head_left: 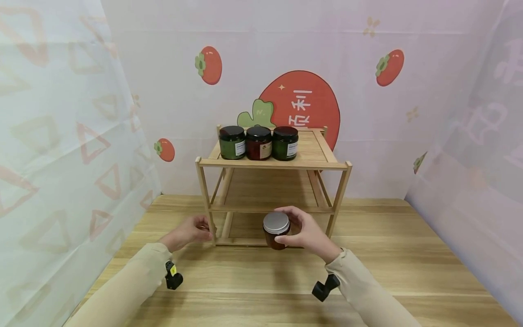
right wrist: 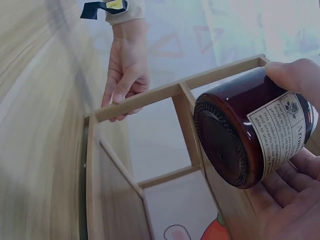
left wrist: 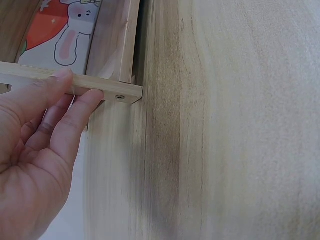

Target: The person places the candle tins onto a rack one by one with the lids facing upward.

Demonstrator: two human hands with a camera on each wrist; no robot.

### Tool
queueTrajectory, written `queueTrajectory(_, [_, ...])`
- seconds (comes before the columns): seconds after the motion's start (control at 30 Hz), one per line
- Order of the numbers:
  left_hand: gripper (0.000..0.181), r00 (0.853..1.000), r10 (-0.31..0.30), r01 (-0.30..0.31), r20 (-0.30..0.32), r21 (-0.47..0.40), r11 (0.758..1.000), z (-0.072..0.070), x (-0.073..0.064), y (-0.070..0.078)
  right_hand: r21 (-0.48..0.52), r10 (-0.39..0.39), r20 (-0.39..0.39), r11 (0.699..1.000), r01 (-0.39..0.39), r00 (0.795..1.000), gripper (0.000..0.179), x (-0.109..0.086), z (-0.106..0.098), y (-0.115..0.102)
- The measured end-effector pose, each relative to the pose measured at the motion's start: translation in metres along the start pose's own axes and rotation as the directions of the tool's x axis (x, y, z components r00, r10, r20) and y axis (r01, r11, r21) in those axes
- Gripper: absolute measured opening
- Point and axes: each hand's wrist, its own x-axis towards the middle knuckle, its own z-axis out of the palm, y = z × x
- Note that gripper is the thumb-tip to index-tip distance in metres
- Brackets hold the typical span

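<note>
My right hand (head_left: 308, 234) grips an amber glass jar (head_left: 273, 240) with a silver lid, just in front of the lower part of a wooden shelf rack (head_left: 273, 165). The right wrist view shows the tilted jar (right wrist: 235, 132), with its base and cream printed label in sight, between thumb and fingers. Low on the rack's front left leg (left wrist: 112, 89), my left hand (left wrist: 42, 145) pinches the wood between thumb and fingertips. On the top tier, a green jar (head_left: 229, 147), a dark red jar (head_left: 254, 150) and another green jar (head_left: 282, 150) stand side by side with black lids.
The rack stands on a wood-grain table (head_left: 229, 286) and has a middle tier (head_left: 265, 188) and a bottom tier. Behind it hangs a pale cloth (head_left: 163, 81) printed with red fruit. More printed cloth covers both sides.
</note>
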Motion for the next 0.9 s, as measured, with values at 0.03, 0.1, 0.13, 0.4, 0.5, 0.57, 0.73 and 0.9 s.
queueTrajectory(0.03, [0.028, 1.000, 0.000, 0.000, 0.000, 0.000, 1.000, 0.000, 0.000, 0.000, 0.004, -0.003, 0.000, 1.000, 0.003, 1.000, 0.062, 0.000, -0.001, 0.000])
queueTrajectory(0.1, [0.029, 1.000, 0.002, -0.002, -0.001, 0.007, 1.000, 0.000, 0.000, 0.000, 0.016, -0.004, -0.001, 1.000, 0.004, 1.000, 0.061, 0.000, -0.002, 0.001])
queueTrajectory(0.13, [0.028, 1.000, 0.004, -0.004, -0.002, 0.011, 1.000, 0.000, 0.000, 0.000, 0.022, -0.001, -0.004, 1.000, 0.001, 1.000, 0.061, -0.001, -0.002, 0.001])
queueTrajectory(0.4, [0.029, 1.000, 0.007, -0.007, -0.011, 0.023, 1.000, 0.000, -0.001, -0.001, 0.104, -0.007, -0.011, 0.995, 0.008, 1.000, 0.063, -0.001, -0.006, -0.002])
queueTrajectory(0.5, [0.030, 1.000, 0.007, -0.006, -0.010, 0.017, 1.000, 0.000, -0.001, -0.001, 0.126, -0.010, -0.012, 0.992, 0.011, 1.000, 0.063, -0.001, -0.008, -0.004])
queueTrajectory(0.57, [0.030, 1.000, 0.007, -0.007, -0.007, 0.011, 1.000, 0.000, -0.001, -0.001, 0.143, -0.013, -0.014, 0.990, 0.015, 1.000, 0.064, -0.001, -0.010, -0.006])
queueTrajectory(0.73, [0.030, 1.000, 0.010, -0.010, -0.011, 0.006, 1.000, 0.001, -0.002, 0.001, 0.175, -0.020, -0.026, 0.984, 0.024, 0.999, 0.065, -0.001, -0.016, -0.013])
queueTrajectory(0.9, [0.030, 1.000, 0.015, -0.015, -0.021, 0.026, 1.000, 0.003, -0.004, 0.003, 0.171, -0.024, -0.058, 0.985, 0.033, 0.998, 0.064, -0.001, -0.026, -0.023])
